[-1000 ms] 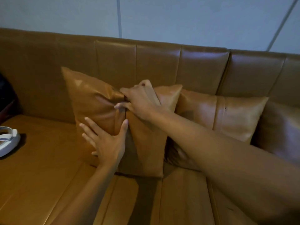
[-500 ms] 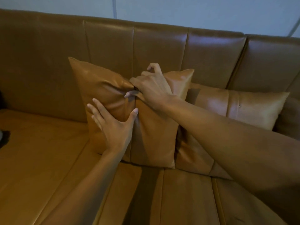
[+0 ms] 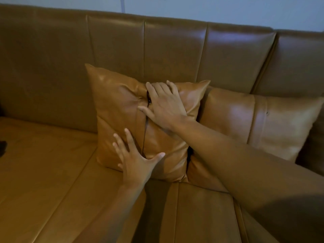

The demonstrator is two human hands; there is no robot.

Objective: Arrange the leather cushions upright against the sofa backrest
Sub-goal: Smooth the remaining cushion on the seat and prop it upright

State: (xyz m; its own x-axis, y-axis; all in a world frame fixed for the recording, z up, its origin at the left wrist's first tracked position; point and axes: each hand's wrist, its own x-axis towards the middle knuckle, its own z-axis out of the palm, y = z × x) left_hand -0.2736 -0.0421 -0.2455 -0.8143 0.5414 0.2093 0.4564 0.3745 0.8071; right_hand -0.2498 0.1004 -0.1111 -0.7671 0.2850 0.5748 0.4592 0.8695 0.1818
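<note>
A tan leather cushion (image 3: 115, 109) stands upright on the sofa seat, leaning against the backrest (image 3: 171, 50), its zipper seam facing me. My right hand (image 3: 164, 104) lies flat on its upper middle, fingers spread over the top of the seam. My left hand (image 3: 136, 160) presses flat on its lower part, fingers apart. A second tan cushion (image 3: 273, 123) stands to the right, partly behind the first and crossed by my right forearm.
The brown leather sofa seat (image 3: 52, 181) stretches to the left and toward me. A dark object (image 3: 2, 146) shows at the left edge. A pale wall (image 3: 210, 7) rises above the backrest.
My right hand has let go of the pinched top of the seam and now lies flat on the cushion. My left hand has slid lower. The view has shifted.
</note>
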